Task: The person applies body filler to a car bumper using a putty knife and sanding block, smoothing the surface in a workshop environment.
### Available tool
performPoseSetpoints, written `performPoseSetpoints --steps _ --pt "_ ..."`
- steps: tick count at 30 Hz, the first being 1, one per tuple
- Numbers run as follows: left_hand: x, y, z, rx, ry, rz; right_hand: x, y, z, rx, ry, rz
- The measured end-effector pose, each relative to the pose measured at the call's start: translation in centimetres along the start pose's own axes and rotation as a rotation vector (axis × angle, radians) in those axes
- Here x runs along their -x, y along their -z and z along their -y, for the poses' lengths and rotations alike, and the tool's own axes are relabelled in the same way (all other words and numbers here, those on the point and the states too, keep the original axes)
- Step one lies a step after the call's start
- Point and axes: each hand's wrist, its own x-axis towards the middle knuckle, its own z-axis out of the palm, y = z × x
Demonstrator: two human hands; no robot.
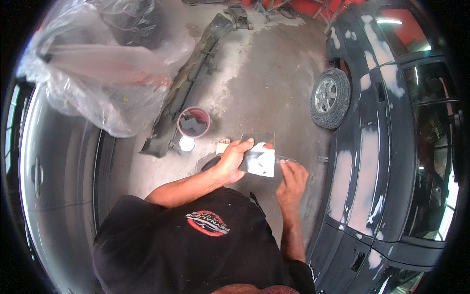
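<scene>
Between a grey car (61, 181) and a pale-patched dark car (360, 166), above stained concrete floor (274, 83), the left hand (230, 160) grasps a dark board (260, 138) bearing white paste (265, 165), left forearm (183, 188) angled inward; the right hand (292, 179), right forearm (293, 232) extended forward, pinches a flat spreader (279, 158) beside the board.

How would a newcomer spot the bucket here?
Find the grey car along the left edge, then the long dark panel on the floor to its right. Beside that panel's nearer half stands the bucket, dark pieces inside. Its pinkish rim and larger size set it apart from the small round white item beside it.
</scene>
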Motion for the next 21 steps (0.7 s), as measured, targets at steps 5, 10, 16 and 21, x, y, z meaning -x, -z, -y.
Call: performPoseSetpoints --steps 5,10,16,21 --pt "-11.6 -1.7 -7.2 -0.617 -0.273 0.049 -12.9 -1.4 -0.8 0.011 -0.022 0.194" --pt "-18.9 -4.9 -15.6 -0.070 0.106 0.203 -23.9 -2.9 -3.8 0.092 0.188 0.060" --pt "-28.2 -8.5 -22.0 -0.376 -0.074 0.189 -32.9 -6.5 -12.1 0.053 -0.004 -0.018" --pt "-38.7 -10.4 -21.8 -1.041 -0.538 0.116 -43.4 -9.4 -15.4 -0.134 0.041 0.138"
